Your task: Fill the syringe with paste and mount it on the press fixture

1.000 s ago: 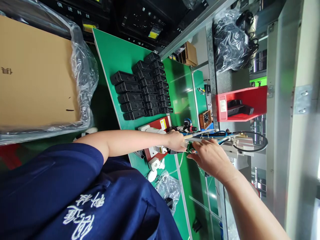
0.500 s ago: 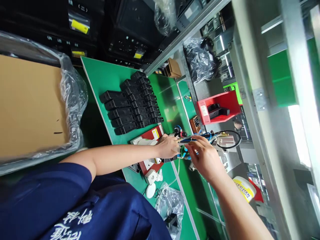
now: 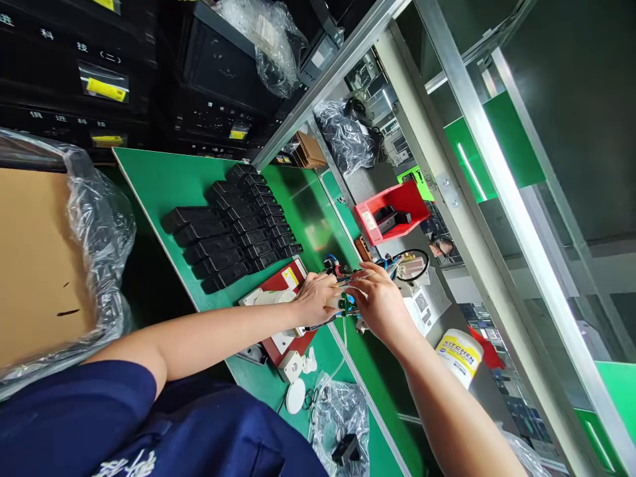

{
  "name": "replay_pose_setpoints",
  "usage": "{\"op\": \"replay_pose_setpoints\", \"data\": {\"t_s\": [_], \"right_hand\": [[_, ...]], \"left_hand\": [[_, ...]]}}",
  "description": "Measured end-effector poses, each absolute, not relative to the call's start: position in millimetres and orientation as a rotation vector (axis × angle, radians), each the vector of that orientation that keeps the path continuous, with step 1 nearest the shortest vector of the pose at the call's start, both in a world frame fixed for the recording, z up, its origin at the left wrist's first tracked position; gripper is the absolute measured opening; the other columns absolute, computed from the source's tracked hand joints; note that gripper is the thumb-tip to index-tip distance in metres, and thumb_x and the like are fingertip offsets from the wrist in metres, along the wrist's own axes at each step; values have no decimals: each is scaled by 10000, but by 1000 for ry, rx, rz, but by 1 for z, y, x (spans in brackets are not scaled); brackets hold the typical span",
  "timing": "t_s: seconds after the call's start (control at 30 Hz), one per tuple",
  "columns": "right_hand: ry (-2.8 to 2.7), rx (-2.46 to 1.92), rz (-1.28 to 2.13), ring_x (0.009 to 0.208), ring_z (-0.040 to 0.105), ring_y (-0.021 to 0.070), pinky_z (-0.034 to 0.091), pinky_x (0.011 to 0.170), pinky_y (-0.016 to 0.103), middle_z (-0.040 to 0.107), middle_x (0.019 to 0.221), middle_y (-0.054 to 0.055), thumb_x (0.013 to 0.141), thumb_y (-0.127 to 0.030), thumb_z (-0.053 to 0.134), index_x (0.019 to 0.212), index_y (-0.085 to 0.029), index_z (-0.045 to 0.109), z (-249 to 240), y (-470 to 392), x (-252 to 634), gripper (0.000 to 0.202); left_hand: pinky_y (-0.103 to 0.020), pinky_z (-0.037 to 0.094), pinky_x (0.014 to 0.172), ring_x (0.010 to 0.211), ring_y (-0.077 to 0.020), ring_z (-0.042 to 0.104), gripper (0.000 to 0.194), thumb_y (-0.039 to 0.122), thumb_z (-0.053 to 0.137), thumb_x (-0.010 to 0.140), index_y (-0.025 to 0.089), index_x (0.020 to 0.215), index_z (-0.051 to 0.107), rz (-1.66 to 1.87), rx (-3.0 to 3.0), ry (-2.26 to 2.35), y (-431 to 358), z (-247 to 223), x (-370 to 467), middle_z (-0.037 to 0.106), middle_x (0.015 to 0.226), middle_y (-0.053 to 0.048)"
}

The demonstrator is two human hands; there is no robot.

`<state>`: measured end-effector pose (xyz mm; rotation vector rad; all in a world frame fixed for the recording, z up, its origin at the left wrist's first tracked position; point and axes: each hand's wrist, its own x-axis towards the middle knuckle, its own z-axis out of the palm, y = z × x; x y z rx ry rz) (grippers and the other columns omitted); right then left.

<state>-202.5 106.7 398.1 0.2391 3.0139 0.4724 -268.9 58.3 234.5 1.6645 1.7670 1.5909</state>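
My left hand [image 3: 318,299] reaches over a bench machine with a red base plate [image 3: 293,346] and is closed at its upper part, fingers bent together. Facing it, my right hand [image 3: 381,305] is closed too, its thumb and fingers drawn together at thin pale tubing or a strip between the two hands. What exactly either hand grips is too small and partly hidden. Green and blue fittings [image 3: 348,305] show just below the fingertips. Several black box-shaped plastic parts [image 3: 243,225] lie in rows on the green bench beside the machine.
A red bin [image 3: 392,212] with black parts and a yellow-labelled tub [image 3: 460,358] stand on the shelf. Near my body are a white disc [image 3: 295,396] and a clear plastic bag [image 3: 342,407]. A plastic-lined carton [image 3: 40,265] stands at left. A metal frame post [image 3: 328,83] crosses above.
My head view has shifted, so the bench appears further left. My right hand has come closer to my left, and its fingers have drawn together over the machine.
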Motion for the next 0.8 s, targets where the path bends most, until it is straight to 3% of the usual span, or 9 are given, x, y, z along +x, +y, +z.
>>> {"op": "replay_pose_setpoints", "data": {"t_s": [0.17,0.37,0.47,0.6,0.8], "right_hand": [[3141,174,504,1071,626,243,535,962,409,697,816,76,896,-137,497,753,-190,652,403,104,-198,218],[3290,-113,283,1069,606,238,535,924,442,657,832,77,856,-117,493,840,-188,600,414,104,-187,129],[3234,-303,237,1198,544,273,481,986,505,661,935,98,829,-133,488,957,-174,603,418,108,-179,176],[3109,-282,479,1333,427,296,353,1084,566,666,1092,98,869,-166,500,1120,-184,587,421,115,-170,265],[2941,-374,664,1103,567,218,355,1092,492,681,934,60,934,-182,510,1070,-157,613,419,123,-170,171]], "left_hand": [[-360,376,805,941,-221,573,74,254,620,780,183,760,623,1585,1576,1792,54,241,-266,621,907,-51],[-349,397,765,945,-220,604,53,208,607,775,188,734,634,1629,1427,1846,49,250,-256,657,915,-53],[-349,384,736,809,-199,620,123,205,599,783,191,667,634,1677,1360,1868,51,248,-253,669,748,-42],[-357,370,699,667,-184,603,220,232,578,815,188,607,634,1606,1359,1901,56,244,-252,645,621,-30],[-343,368,664,614,-179,584,303,284,535,836,188,556,599,1575,1372,1988,60,241,-254,631,574,-38]]}}
